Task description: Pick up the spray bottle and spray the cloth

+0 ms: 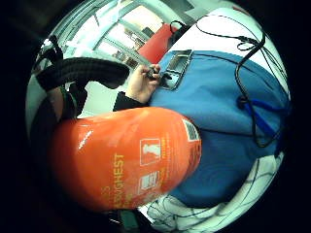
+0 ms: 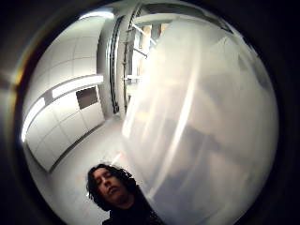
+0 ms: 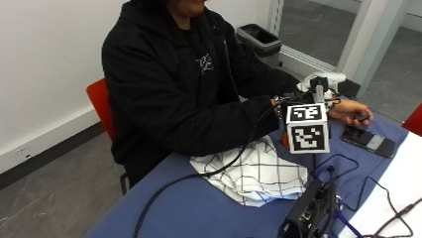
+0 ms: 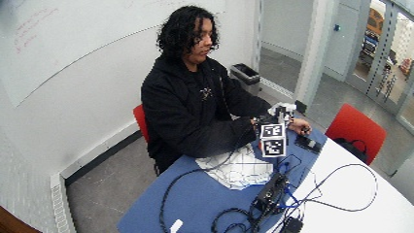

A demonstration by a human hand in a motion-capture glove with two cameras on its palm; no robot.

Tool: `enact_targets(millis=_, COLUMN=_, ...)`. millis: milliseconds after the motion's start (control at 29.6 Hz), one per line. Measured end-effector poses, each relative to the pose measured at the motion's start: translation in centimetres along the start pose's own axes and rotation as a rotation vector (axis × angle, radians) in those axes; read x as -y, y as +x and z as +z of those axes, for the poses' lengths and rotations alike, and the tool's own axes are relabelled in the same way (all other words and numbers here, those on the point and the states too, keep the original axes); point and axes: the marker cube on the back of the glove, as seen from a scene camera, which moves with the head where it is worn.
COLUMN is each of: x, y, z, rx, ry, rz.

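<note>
I see one spray bottle (image 1: 124, 162), its orange body filling much of the little-finger palm view, so it sits right against my gloved right hand (image 3: 298, 99). White print on the orange reads "TOUGHEST", the first letter partly cut off, beside two small white picture panels and a barcode; no brand name is readable. In the thumb-side palm view a pale, translucent part of the bottle (image 2: 206, 126) covers most of the frame. From the outside view the bottle's white top (image 3: 324, 78) shows just past the hand, above the blue table (image 3: 198, 208), toward the far right. The hand itself is mostly hidden behind what it wears, so I cannot tell whether its fingers are wrapped round the bottle.

One white cloth (image 3: 260, 173) with a dark grid pattern lies crumpled on the table, near and left of the hand, just below it. The bare left hand (image 3: 349, 110) rests on the table to the far right, touching a small dark object. One dark phone (image 3: 368, 140) lies beside it.
</note>
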Motion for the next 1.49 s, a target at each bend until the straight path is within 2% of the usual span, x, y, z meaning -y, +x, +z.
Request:
enact_targets(millis=237, x=0.0, y=0.3, z=-0.2, rx=0.031, ry=-0.012, rz=0.01)
enact_targets(millis=439, x=-1.0, y=0.9, z=-1.3, rx=0.02, ry=-0.154, rz=0.066)
enact_targets(millis=541, x=-2.1, y=0.9, z=-3.2, rx=-0.106, ry=-0.176, rz=0.075)
enact_targets(millis=676, x=-4.0, y=0.7, z=-6.5, rx=-0.432, ry=-0.193, rz=0.039)
enact_targets(millis=879, x=-8.2, y=-0.9, z=-10.4, rx=-0.792, ry=-0.312, rz=-0.043)
enact_targets(millis=946, x=-9.6, y=-1.9, z=-11.5, rx=-0.859, ry=-0.326, rz=-0.079)
enact_targets(millis=1081, x=-10.6, y=-3.6, z=-13.6, rx=-0.963, ry=-0.236, rz=-0.108)
enact_targets(millis=1250, x=-17.2, y=-4.3, z=-14.9, rx=-1.088, ry=-0.31, rz=-0.117)
enact_targets(millis=1487, x=-22.7, y=-3.7, z=-16.1, rx=-1.188, ry=-0.336, rz=-0.076)
